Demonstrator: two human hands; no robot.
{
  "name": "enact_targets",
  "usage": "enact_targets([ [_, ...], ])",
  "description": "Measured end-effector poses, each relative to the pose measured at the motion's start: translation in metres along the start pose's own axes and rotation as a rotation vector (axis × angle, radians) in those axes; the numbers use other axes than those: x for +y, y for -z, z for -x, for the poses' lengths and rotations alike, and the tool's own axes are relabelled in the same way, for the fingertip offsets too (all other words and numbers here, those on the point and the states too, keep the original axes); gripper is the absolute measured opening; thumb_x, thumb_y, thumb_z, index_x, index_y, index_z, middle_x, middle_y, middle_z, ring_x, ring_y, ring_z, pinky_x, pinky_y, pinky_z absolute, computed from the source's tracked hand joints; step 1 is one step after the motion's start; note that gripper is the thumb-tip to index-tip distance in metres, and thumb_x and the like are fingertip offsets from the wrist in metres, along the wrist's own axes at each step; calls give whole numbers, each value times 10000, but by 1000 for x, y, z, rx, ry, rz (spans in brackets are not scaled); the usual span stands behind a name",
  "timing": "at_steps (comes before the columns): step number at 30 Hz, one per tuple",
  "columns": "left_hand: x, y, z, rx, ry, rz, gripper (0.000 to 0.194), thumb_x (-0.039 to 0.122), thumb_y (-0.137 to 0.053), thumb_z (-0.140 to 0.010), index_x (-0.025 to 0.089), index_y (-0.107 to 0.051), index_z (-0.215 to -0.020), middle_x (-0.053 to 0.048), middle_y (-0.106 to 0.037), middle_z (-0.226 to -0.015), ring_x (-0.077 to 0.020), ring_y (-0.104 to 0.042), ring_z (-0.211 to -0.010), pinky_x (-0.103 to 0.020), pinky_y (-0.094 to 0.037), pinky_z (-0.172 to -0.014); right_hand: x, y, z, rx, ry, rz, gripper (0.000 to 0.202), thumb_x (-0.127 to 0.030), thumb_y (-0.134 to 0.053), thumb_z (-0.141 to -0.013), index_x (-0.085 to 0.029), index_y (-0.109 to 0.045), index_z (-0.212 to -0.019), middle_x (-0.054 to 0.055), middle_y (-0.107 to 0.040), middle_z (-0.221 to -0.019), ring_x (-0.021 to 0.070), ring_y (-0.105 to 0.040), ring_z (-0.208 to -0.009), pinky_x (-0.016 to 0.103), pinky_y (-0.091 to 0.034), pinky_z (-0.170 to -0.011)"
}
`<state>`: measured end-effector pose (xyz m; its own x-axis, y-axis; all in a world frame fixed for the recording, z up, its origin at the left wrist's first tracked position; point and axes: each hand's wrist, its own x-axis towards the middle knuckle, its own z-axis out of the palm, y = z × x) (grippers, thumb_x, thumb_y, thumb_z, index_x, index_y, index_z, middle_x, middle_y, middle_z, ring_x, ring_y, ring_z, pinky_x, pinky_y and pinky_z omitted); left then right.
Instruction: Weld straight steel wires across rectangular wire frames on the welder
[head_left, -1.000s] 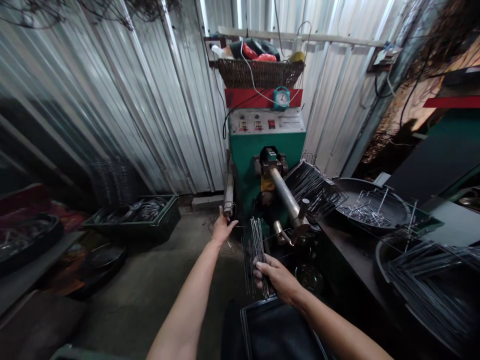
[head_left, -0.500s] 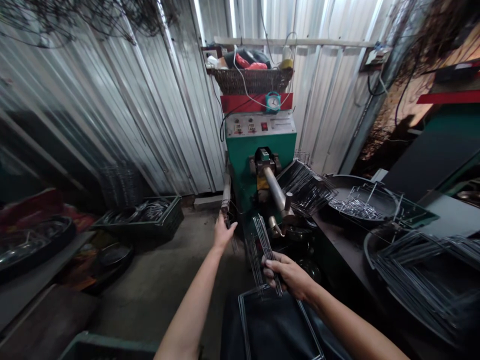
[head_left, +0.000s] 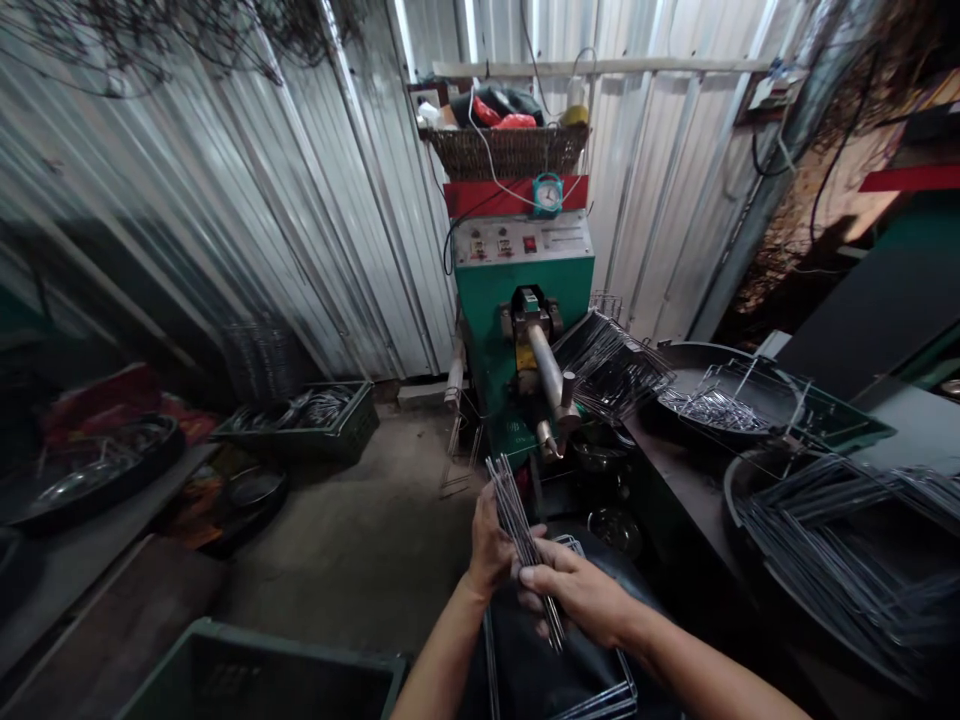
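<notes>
hands (head_left: 487, 540) close together, right (head_left: 574, 590) curled around wire bundle (head_left: 512, 512), left alongside

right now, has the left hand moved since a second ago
Yes: against the green machine, the left hand has come away from its left side, back toward the person and rightward.

Dim and cool overall, brightest on the corrugated metal wall (head_left: 637, 210) above the green machine (head_left: 480, 285), with white glare streaks along its ribs; a warmer tan patch shows far right of the machine, and small glints come off the metal rods (head_left: 716, 408) in the pan right of it. Floor (head_left: 337, 540) left of and below the machine is murky, deep shadow right below it; wide-angle stretch at the edges, soft smeary detail far left and lower right of the machine.
</notes>
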<state>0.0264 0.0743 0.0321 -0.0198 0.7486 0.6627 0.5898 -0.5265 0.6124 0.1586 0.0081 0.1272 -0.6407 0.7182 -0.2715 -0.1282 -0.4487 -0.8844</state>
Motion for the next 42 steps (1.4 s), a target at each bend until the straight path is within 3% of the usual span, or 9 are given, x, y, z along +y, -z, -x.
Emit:
enact_targets([
  [6,15,24,7,91,49,-118,667,412,-617,-649,186,-354,-1219,-126,-410,-1160,-273,-418,-1089,-462,-367,-904,-2,3,5,-111,-15,-107,205,-304,-588,-710,-171,-480,-823,-61,-421,-536,38,-391,-414,147,-338,-389],
  [10,22,34,6,23,45,-134,728,476,-591,-652,165,-310,-1247,-144,-392,-1176,-284,-390,-1119,-455,-347,-919,3,14,1,-169,17,-272,186,-277,-612,-700,-155,-502,-787,-63,-394,-513,28,-325,-396,141,-307,-367],
  [16,35,33,2,-51,-27,-226,819,538,-589,-627,162,-267,-1279,-171,-412,-1201,-308,-379,-1139,-473,-322,-932,14,39,3,-114,27,-386,252,-302,-673,-660,-141,-531,-793,-90,-329,-469,7,-223,-346,124,-182,-308],
  [21,40,27,4,-119,-28,-228,857,564,-567,-631,166,-228,-1310,-170,-446,-1205,-307,-409,-1121,-473,-338,-916,25,52,8,-102,37,-416,255,-318,-672,-660,-149,-520,-777,-100,-312,-449,4,-205,-320,124,-154,-291],
  [26,38,17,14,-130,-35,-262,793,520,-537,-686,148,-230,-1315,-167,-445,-1230,-287,-411,-1133,-446,-342,-923,38,60,9,-92,47,-453,241,-321,-654,-685,-160,-501,-779,-105,-322,-448,-1,-214,-296,119,-168,-281],
  [30,36,14,26,-71,-52,-330,747,502,-532,-701,149,-264,-1301,-165,-454,-1224,-285,-393,-1155,-440,-328,-931,45,65,12,-182,46,-424,236,-327,-646,-692,-153,-501,-758,-94,-356,-438,2,-232,-293,118,-213,-279],
  [34,36,18,31,-100,-100,-302,808,549,-552,-655,156,-268,-1301,-163,-470,-1202,-296,-400,-1146,-460,-312,-941,51,66,19,-226,32,-390,234,-324,-645,-685,-153,-495,-737,-90,-368,-429,8,-258,-291,123,-263,-287],
  [38,33,21,34,-132,-91,-247,780,504,-559,-668,130,-269,-1288,-174,-469,-1171,-294,-425,-1101,-459,-319,-930,54,58,23,-216,-37,-293,231,-319,-621,-697,-140,-513,-794,-62,-436,-450,41,-372,-310,145,-327,-306],
  [42,24,20,43,-175,18,-120,673,463,-550,-666,118,-349,-1208,-164,-480,-1119,-285,-458,-1040,-445,-369,-875,53,41,18,-189,-78,-267,251,-324,-606,-708,-141,-512,-852,-49,-475,-496,55,-445,-355,144,-348,-337],
])
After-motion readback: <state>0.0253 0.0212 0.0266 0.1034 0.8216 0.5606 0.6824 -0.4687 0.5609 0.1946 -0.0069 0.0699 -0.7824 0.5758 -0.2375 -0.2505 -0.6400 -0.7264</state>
